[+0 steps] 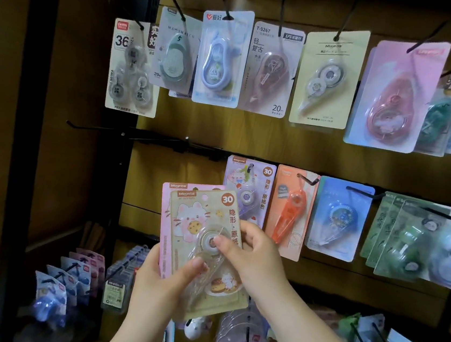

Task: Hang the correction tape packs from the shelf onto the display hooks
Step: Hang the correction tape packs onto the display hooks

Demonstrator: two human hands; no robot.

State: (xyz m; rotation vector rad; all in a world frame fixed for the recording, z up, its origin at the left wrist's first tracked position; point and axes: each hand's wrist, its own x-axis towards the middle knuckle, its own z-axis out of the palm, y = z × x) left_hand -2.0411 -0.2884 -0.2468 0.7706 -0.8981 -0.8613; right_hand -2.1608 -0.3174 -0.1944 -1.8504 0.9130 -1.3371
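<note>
I hold two correction tape packs in front of the display: a beige pack with a cat and cookie print in front, and a pink pack behind it. My left hand grips both from below, thumb on the clear blister. My right hand pinches the beige pack at its right edge, thumb on the tape wheel. Two bare black hooks stick out of the middle row, up and left of the packs. A matching purple pack hangs just right of them.
Hanging packs fill the top row and the middle row to the right, among them an orange pack and a blue pack. More packs on hooks sit low at left and right. A dark upright post frames the left side.
</note>
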